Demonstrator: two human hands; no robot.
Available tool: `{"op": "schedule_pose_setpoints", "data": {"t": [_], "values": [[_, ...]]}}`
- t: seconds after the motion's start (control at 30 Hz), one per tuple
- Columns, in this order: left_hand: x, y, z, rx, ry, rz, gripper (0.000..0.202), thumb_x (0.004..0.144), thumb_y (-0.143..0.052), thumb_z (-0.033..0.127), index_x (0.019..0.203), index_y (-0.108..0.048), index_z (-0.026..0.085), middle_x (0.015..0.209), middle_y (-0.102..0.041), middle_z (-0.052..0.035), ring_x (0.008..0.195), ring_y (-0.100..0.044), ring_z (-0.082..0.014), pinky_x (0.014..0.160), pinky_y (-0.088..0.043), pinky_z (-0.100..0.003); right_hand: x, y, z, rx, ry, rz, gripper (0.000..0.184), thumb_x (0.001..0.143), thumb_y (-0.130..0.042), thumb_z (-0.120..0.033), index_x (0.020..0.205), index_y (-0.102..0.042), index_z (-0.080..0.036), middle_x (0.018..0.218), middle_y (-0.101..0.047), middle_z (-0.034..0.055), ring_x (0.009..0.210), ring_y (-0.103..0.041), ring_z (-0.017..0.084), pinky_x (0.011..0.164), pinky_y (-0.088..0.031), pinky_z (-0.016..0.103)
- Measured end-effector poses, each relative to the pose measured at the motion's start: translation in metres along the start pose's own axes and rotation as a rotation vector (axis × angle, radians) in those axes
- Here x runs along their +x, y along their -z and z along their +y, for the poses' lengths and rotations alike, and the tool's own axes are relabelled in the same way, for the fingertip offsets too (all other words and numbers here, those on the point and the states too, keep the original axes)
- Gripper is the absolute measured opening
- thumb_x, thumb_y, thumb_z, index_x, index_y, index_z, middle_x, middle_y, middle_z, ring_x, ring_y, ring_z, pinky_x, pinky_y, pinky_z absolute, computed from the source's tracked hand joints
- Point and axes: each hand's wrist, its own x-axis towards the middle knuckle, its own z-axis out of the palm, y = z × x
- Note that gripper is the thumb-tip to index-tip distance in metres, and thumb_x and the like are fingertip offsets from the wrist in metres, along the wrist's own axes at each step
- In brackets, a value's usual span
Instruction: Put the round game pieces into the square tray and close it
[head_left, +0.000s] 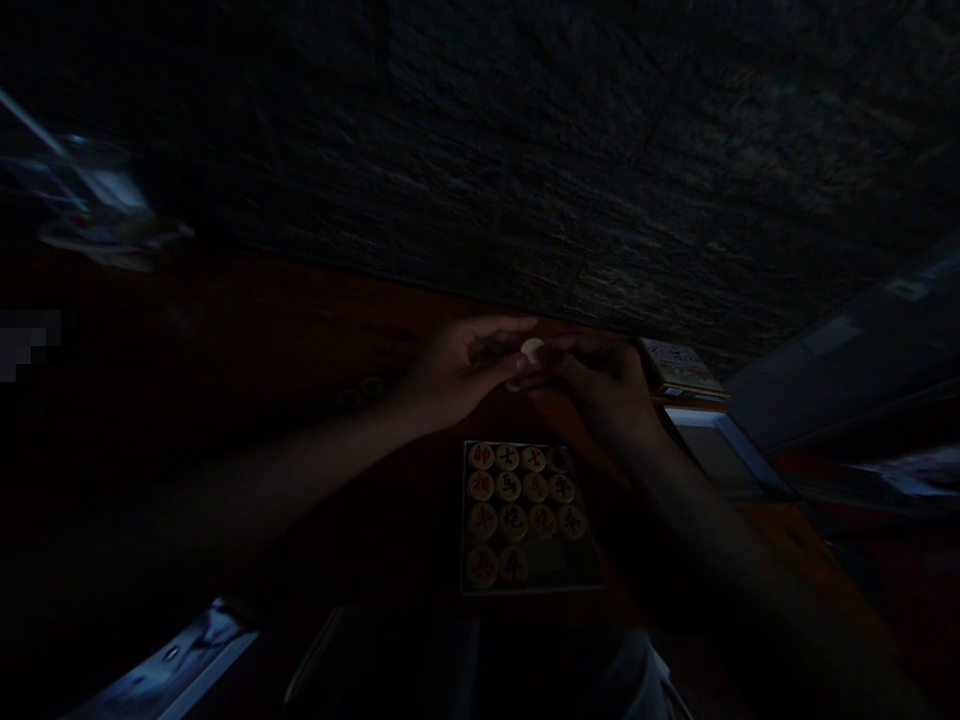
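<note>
In the dim head view, a pale round Chinese chess piece (532,349) is pinched between my two hands above the table. My left hand (465,365) has its thumb and fingers closed at the piece from the left. From the other side, the fingertips of my right hand (600,375) close on it too. A second pale disc (512,386) shows just under the fingers; whether it is held or lying on the table I cannot tell. Nearer to me sits a square box (531,592) holding rows of chess pieces with red and black characters, its front right corner showing bare bottom.
Behind the hands rises a dark stone wall (487,180). Dim round pieces (360,390) lie left of my left hand. At right are a printed box (682,365) and a shallow pale-rimmed tray (712,450). A clear container (112,195) stands far left.
</note>
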Motion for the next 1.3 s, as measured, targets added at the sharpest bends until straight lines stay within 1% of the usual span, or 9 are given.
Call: {"op": "schedule_pose_setpoints", "data": {"t": [0.13,0.3,0.57,0.77,0.83,0.97,1.1,1.2,1.3], "values": [[-0.0009,0.0000,-0.0005,0.035,0.003,0.020,0.023,0.091,-0.079,0.030,0.110,-0.082,0.018,0.114,-0.083,-0.0096,0.104,-0.078,-0.0232,0.094,-0.061,-0.035,-0.0004,-0.0010,-0.0008,-0.035,0.007,-0.010,0.046,0.067,-0.097,-0.054,0.085,-0.080,-0.015,0.078,-0.081,0.0077,0.065,-0.078,0.020,0.063,-0.067,0.032],[-0.0033,-0.0011,0.0023,0.090,-0.026,-0.002,0.017,0.092,-0.076,0.026,0.105,-0.084,0.020,0.108,-0.084,-0.0070,0.099,-0.079,-0.0233,0.089,-0.061,-0.034,-0.0038,-0.0044,-0.0040,-0.111,0.063,-0.012,0.047,0.072,-0.092,-0.061,0.074,-0.078,-0.016,0.072,-0.079,0.0078,0.059,-0.073,0.018,0.054,-0.062,0.027],[-0.0029,-0.0025,0.0056,-0.056,0.042,0.053,0.024,0.084,-0.084,0.026,0.106,-0.082,0.017,0.106,-0.084,-0.0097,0.097,-0.080,-0.0233,0.087,-0.063,-0.034,-0.0040,-0.0059,-0.0033,-0.037,0.096,-0.039,0.041,0.077,-0.090,-0.056,0.085,-0.082,-0.017,0.072,-0.079,0.0046,0.058,-0.073,0.016,0.057,-0.063,0.028],[-0.0060,-0.0044,0.0012,-0.036,0.025,0.014,0.031,0.081,-0.089,0.032,0.109,-0.082,0.018,0.106,-0.084,-0.0107,0.096,-0.080,-0.0246,0.089,-0.063,-0.036,-0.0036,-0.0049,-0.0029,-0.089,0.079,-0.016,0.042,0.068,-0.097,-0.053,0.081,-0.080,-0.017,0.066,-0.076,0.0035,0.053,-0.068,0.015,0.051,-0.058,0.026],[-0.0060,-0.0042,-0.0006,-0.020,0.024,0.018,0.033,0.081,-0.089,0.032,0.110,-0.083,0.019,0.107,-0.084,-0.0107,0.098,-0.080,-0.0253,0.091,-0.063,-0.037,-0.0034,-0.0042,-0.0025,-0.090,0.084,-0.019,0.041,0.068,-0.097,-0.053,0.081,-0.081,-0.018,0.066,-0.076,0.0032,0.053,-0.067,0.014,0.050,-0.057,0.025],[-0.0037,-0.0025,-0.0023,-0.071,0.033,0.027,0.032,0.081,-0.089,0.030,0.111,-0.082,0.019,0.108,-0.084,-0.0101,0.096,-0.080,-0.0238,0.089,-0.064,-0.037,-0.0026,-0.0019,-0.0028,-0.060,0.073,-0.059,0.037,0.075,-0.093,-0.052,0.085,-0.084,-0.018,0.071,-0.078,0.0044,0.058,-0.070,0.015,0.057,-0.060,0.027],[-0.0016,-0.0012,-0.0018,-0.081,0.044,0.064,0.032,0.085,-0.086,0.034,0.112,-0.083,0.019,0.107,-0.084,-0.0090,0.091,-0.080,-0.0224,0.085,-0.064,-0.035,-0.0011,0.0002,-0.0023,-0.027,0.045,-0.092,0.037,0.078,-0.091,-0.051,0.094,-0.084,-0.018,0.080,-0.081,0.0065,0.065,-0.074,0.017,0.064,-0.063,0.031],[-0.0017,-0.0012,-0.0014,-0.066,0.034,0.080,0.033,0.085,-0.085,0.036,0.113,-0.084,0.019,0.111,-0.084,-0.0093,0.095,-0.080,-0.0231,0.087,-0.063,-0.034,-0.0005,-0.0002,-0.0016,-0.012,0.053,-0.099,0.037,0.072,-0.094,-0.047,0.093,-0.083,-0.018,0.080,-0.081,0.0059,0.066,-0.074,0.018,0.063,-0.063,0.031],[-0.0031,-0.0021,-0.0007,-0.047,0.019,0.077,0.030,0.086,-0.084,0.037,0.112,-0.085,0.020,0.111,-0.084,-0.0089,0.096,-0.080,-0.0237,0.088,-0.063,-0.034,-0.0012,-0.0024,-0.0020,-0.009,0.061,-0.088,0.038,0.066,-0.099,-0.040,0.091,-0.081,-0.018,0.072,-0.079,0.0029,0.061,-0.072,0.016,0.060,-0.061,0.028]]}}
